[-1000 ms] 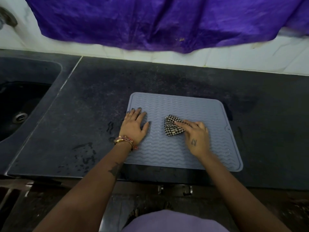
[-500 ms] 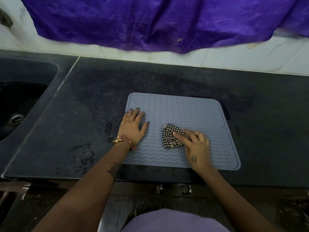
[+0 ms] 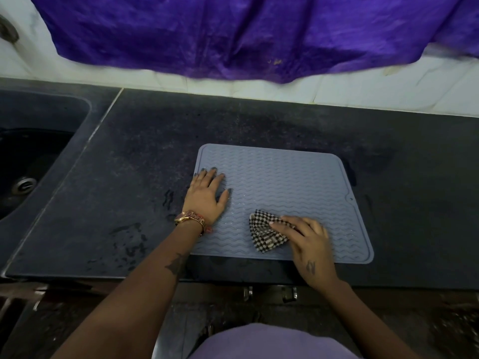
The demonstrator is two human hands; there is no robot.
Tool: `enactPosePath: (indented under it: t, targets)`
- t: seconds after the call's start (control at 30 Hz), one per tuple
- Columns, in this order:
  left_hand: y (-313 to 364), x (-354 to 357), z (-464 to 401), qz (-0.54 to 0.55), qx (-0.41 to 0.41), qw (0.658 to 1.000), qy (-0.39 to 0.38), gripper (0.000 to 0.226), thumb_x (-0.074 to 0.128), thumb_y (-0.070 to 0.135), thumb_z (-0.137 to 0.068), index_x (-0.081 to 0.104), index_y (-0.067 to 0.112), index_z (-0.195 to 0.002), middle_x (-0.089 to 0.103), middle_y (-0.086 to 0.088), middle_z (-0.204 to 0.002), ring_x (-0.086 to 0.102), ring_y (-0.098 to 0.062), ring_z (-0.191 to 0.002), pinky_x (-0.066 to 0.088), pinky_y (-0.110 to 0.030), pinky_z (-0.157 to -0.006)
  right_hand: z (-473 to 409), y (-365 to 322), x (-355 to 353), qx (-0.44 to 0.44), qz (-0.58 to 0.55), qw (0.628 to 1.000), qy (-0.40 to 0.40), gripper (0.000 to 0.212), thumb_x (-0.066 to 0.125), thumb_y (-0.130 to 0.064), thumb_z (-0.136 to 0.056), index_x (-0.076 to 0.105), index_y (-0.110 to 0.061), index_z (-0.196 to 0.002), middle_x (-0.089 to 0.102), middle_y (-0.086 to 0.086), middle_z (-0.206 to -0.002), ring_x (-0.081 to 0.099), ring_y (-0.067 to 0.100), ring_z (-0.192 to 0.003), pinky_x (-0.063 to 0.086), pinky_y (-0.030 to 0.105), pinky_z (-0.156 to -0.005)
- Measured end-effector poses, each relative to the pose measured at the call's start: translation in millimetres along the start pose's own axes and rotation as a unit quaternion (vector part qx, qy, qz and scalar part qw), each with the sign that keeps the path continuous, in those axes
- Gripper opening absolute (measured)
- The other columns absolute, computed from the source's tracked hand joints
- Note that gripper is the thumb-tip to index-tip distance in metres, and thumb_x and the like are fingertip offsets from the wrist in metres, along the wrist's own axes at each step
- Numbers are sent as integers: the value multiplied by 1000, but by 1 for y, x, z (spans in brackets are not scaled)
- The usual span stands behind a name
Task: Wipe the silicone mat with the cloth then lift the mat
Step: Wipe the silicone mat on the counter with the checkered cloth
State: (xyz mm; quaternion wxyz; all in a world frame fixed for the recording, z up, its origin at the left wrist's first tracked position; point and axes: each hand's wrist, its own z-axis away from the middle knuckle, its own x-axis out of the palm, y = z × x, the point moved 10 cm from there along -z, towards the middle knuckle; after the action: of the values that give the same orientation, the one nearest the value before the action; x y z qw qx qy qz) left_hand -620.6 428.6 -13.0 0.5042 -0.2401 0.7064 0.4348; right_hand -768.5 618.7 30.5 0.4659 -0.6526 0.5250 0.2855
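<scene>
A: Where is the silicone mat (image 3: 285, 182)?

B: Flat on the dark counter (image 3: 129, 177), close to its near edge. It is nearly square; its far and near sides run roughly parallel to the counter edge, turned slightly clockwise. The small tab with a hole sits on its right side.

A: And the left hand (image 3: 206, 194)?

B: Flat on the mat's left edge, fingers straight and pointing away from the person, gripping nothing.

A: The right hand (image 3: 308, 242)?

B: It presses the checked cloth (image 3: 267, 235) onto the mat's near part with extended fingers. The cloth is folded into a wedge, fanning out to the left.

A: Anything else?

B: A sink (image 3: 31, 161) at the left, purple fabric (image 3: 233, 35) hanging behind.
</scene>
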Motion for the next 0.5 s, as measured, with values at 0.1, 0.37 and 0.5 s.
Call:
enactPosePath:
  t: [0.1, 0.37, 0.5]
  targets:
    - [0, 1, 0, -1, 0, 1000, -3, 67, 24, 52, -86, 35, 18, -143, 27, -6, -153, 17, -26, -143, 4, -36, -119, 10, -4, 5, -17, 17, 1000, -14, 43, 55, -7, -80, 66, -30, -114, 64, 0, -120, 44, 18, -102, 46, 41, -76]
    - [0, 1, 0, 2, 0, 1000, -2, 67, 24, 52, -87, 35, 18, -143, 27, -6, -153, 17, -25, -143, 5, -36, -119, 15, -10, -2, -25, 10, 1000, -3, 41, 53, -8, -81, 68, -30, -112, 65, -3, -117, 44, 15, -100, 44, 37, -76]
    - [-1, 2, 0, -3, -2, 1000, -3, 67, 22, 53, -86, 34, 19, -143, 26, -5, -154, 16, -24, -143, 5, -36, -119, 23, -12, -7, -20, 4, 1000, 6, 39, 44, -16, -84, 66, -31, -113, 65, -4, -115, 46, 16, -98, 41, 34, -76]
